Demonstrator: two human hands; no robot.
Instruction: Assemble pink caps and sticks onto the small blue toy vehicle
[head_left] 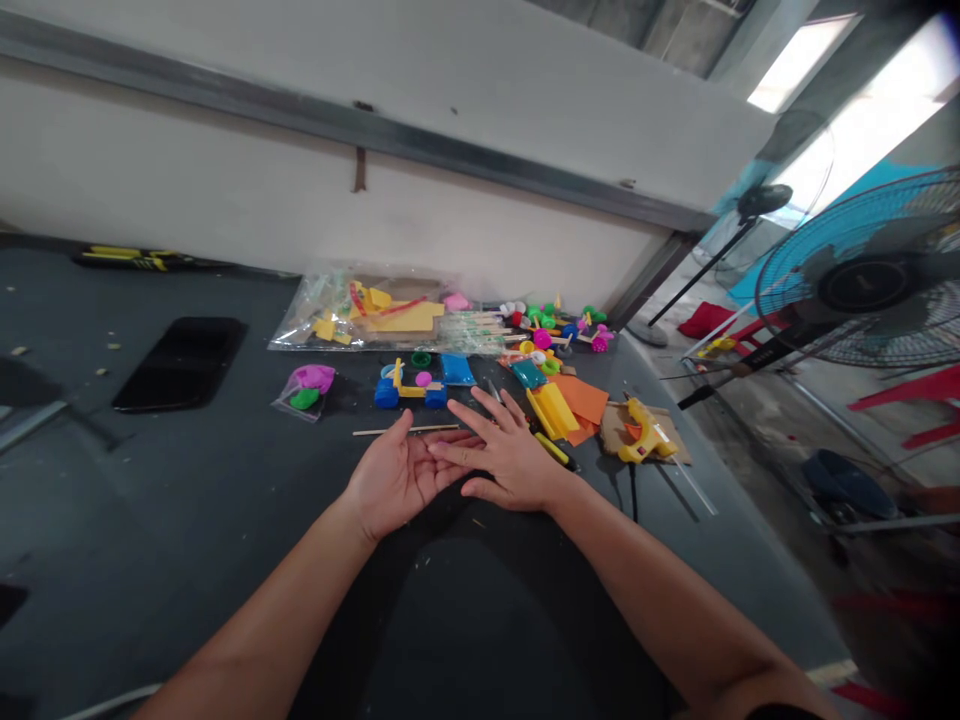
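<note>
- Note L hand, palm up, spread wide, fingers toward R; thumb raised away from body.
- Note R hand, palm down, fingers fanned wide toward far L, overlapping L fingertips. Can't tell if anything small sits btwn the two.
- Just beyond hands: thin wooden stick, flat on table, long axis approx. L-R, R end at the fingers.
- Beside R hand: yellow/black tool, partly hidden, long axis slanting far-L to near-R.
- Farther R: yellow glue gun on cardboard, w/ clear rod jutting near-R.
- Behind stick: toy cart, upright on blue wheels, long axis approx. L-R, yellow post rising at L end, pink disc toward R half. Can't tell front from rear.
- R of cart, past R hand: yellow trough-like piece, long axis far-L to near-R, against orange sheets.
- Far L: black phone, flat, long axis near-L to far-R.
- Farthest on tabletop, along wall: clear bag w/ yellow pcs., lying L-R.
</note>
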